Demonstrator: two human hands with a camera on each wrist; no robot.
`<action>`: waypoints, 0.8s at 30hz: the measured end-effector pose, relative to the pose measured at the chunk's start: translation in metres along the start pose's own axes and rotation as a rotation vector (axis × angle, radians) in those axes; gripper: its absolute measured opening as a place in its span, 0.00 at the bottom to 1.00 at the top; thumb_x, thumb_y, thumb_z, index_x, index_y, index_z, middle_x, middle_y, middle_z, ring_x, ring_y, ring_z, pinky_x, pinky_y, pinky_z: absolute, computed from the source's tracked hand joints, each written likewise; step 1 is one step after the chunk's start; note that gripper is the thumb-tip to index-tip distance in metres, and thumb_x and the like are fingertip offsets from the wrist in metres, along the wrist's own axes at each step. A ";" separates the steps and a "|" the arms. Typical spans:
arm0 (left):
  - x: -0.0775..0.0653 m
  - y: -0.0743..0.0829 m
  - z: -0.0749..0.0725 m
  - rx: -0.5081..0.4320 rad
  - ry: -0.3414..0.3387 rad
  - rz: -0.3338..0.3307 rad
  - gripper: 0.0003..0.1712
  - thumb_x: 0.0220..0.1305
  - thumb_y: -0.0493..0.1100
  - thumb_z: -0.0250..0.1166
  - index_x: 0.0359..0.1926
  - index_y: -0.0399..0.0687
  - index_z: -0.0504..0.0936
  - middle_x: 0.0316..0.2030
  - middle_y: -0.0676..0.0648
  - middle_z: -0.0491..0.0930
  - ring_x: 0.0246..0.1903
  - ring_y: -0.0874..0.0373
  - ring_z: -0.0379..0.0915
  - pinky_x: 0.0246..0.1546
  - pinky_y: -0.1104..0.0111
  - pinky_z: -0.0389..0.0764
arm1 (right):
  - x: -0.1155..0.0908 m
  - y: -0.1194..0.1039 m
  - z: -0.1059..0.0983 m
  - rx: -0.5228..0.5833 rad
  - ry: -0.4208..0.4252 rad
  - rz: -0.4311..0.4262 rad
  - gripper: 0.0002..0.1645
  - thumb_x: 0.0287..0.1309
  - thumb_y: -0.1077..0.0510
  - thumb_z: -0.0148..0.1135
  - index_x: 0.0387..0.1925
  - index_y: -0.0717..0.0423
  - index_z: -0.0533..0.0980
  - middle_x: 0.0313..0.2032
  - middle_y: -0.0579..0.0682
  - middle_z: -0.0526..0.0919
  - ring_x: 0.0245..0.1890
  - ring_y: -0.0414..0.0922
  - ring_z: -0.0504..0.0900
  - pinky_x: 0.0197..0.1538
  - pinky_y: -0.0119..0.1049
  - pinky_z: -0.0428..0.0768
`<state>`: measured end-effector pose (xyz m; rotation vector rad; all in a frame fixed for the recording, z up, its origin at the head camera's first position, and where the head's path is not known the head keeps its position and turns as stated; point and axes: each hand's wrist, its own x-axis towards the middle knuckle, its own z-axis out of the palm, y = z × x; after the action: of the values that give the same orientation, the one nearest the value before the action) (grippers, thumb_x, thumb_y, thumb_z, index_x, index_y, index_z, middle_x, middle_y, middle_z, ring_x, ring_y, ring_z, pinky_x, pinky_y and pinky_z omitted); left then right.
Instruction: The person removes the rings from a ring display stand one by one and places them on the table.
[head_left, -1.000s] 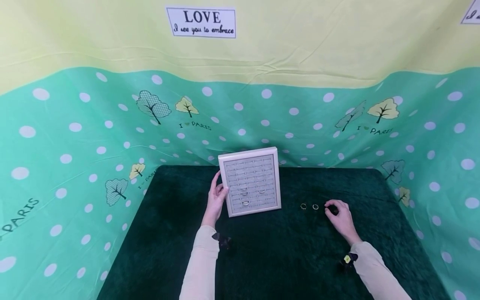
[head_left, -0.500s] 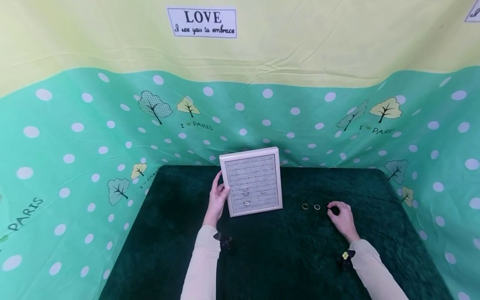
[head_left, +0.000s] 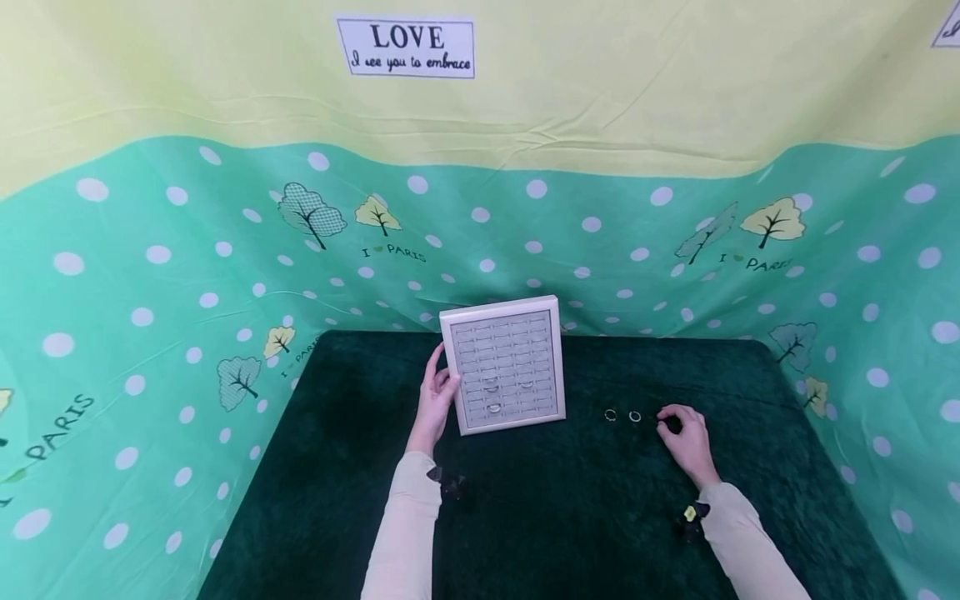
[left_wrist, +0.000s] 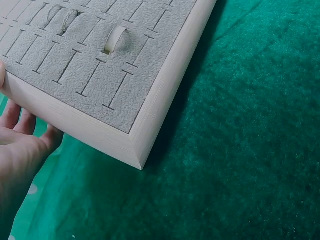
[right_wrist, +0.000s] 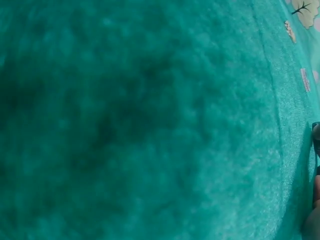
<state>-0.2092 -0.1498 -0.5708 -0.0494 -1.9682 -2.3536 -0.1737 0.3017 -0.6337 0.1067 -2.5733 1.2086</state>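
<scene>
My left hand (head_left: 435,398) grips the left edge of a ring display board (head_left: 504,329), thumb at the front and fingers behind. The board has a pale frame and a grey slotted pad, and it stands tilted up. Several rings sit in its lower slots, among them a wide silver band (left_wrist: 115,39) in the left wrist view. On the dark green cloth to its right lie a gold ring (head_left: 611,409) and a silver ring (head_left: 635,412). Just right of these, my right hand (head_left: 688,442) is low over the cloth, thumb and forefinger curved towards each other. I cannot tell whether they pinch anything.
The dark green plush cloth (head_left: 555,517) covers the table. Behind it and at both sides hangs a green and yellow curtain (head_left: 525,221) with white dots and printed trees. The board's top is close to the back curtain.
</scene>
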 end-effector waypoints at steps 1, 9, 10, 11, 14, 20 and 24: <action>0.000 0.000 0.000 -0.001 -0.002 0.000 0.38 0.71 0.33 0.54 0.75 0.65 0.52 0.57 0.38 0.73 0.55 0.45 0.72 0.60 0.47 0.64 | 0.000 0.000 -0.001 0.001 -0.002 0.012 0.07 0.56 0.70 0.60 0.38 0.67 0.78 0.45 0.65 0.75 0.50 0.60 0.66 0.49 0.50 0.61; 0.001 -0.001 -0.001 0.004 -0.005 0.006 0.38 0.71 0.34 0.55 0.75 0.63 0.52 0.57 0.38 0.74 0.54 0.46 0.73 0.60 0.47 0.64 | 0.000 -0.010 -0.005 0.043 0.044 0.155 0.09 0.61 0.67 0.58 0.43 0.67 0.77 0.48 0.64 0.76 0.51 0.56 0.68 0.46 0.36 0.65; 0.001 -0.001 -0.001 0.002 -0.007 0.011 0.38 0.71 0.34 0.55 0.75 0.62 0.51 0.57 0.37 0.74 0.54 0.45 0.73 0.59 0.47 0.64 | 0.000 -0.012 -0.004 0.052 0.052 0.180 0.10 0.62 0.67 0.58 0.44 0.66 0.77 0.48 0.64 0.75 0.50 0.55 0.69 0.45 0.32 0.66; 0.001 -0.001 -0.001 0.001 -0.010 0.013 0.38 0.71 0.34 0.54 0.75 0.62 0.51 0.57 0.37 0.73 0.54 0.45 0.73 0.59 0.47 0.64 | -0.001 -0.015 -0.004 0.064 0.058 0.200 0.10 0.62 0.66 0.57 0.44 0.66 0.77 0.48 0.63 0.75 0.50 0.53 0.69 0.45 0.29 0.66; 0.001 -0.001 -0.001 0.001 -0.010 0.013 0.38 0.71 0.34 0.55 0.75 0.64 0.52 0.57 0.37 0.73 0.54 0.46 0.73 0.59 0.47 0.65 | -0.004 -0.024 0.000 0.094 0.076 0.228 0.11 0.62 0.66 0.57 0.45 0.66 0.77 0.48 0.61 0.75 0.48 0.50 0.69 0.42 0.21 0.65; -0.001 0.003 -0.002 0.000 -0.014 -0.016 0.38 0.71 0.35 0.55 0.75 0.66 0.52 0.58 0.36 0.72 0.55 0.45 0.72 0.61 0.48 0.63 | -0.010 -0.048 0.017 0.185 0.084 0.182 0.10 0.61 0.69 0.57 0.44 0.68 0.77 0.48 0.61 0.75 0.46 0.49 0.70 0.40 0.18 0.67; 0.000 -0.001 -0.002 0.006 -0.014 -0.010 0.38 0.71 0.36 0.55 0.75 0.65 0.51 0.58 0.36 0.72 0.55 0.46 0.72 0.61 0.48 0.63 | -0.012 -0.082 0.024 0.267 0.085 0.107 0.09 0.58 0.73 0.58 0.42 0.71 0.77 0.47 0.65 0.74 0.46 0.55 0.69 0.40 0.22 0.71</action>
<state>-0.2091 -0.1518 -0.5720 -0.0555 -1.9855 -2.3601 -0.1527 0.2302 -0.5912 -0.0266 -2.3601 1.5569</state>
